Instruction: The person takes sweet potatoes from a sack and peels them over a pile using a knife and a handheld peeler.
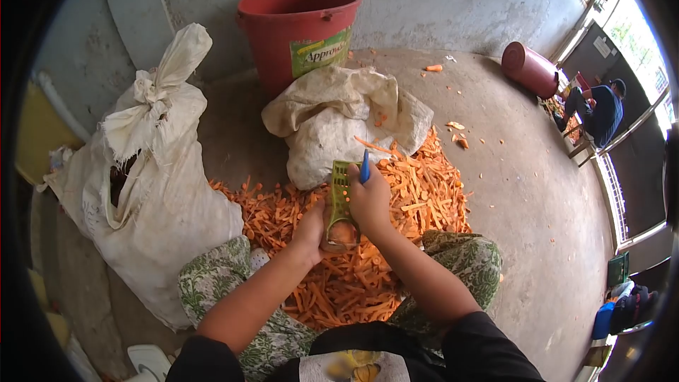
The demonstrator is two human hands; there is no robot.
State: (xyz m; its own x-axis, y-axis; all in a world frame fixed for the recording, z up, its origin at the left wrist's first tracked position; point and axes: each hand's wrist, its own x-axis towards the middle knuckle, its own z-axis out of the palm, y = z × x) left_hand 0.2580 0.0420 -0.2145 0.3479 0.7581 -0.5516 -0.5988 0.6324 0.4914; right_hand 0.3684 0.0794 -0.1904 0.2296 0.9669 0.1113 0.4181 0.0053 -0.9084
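My left hand (310,232) is closed around the lower left side of a green slotted grater (340,187), held up over a heap of orange carrot strips (424,191). Small orange bits sit in its slots, and its lower end looks clear with something round and orange behind it. Against the grater's right side, my right hand (370,201) is closed on a blue-handled tool (365,167). Its working end is hidden by the hand. The strips spread on the floor between my knees and beyond my hands.
A crumpled white sack (339,134) lies behind the heap, before a red bucket (297,42). At left stands a full, tied white sack (148,191). To the far right, a person (605,113) sits near a tipped reddish barrel (527,71). Carrot pieces (433,68) dot the floor.
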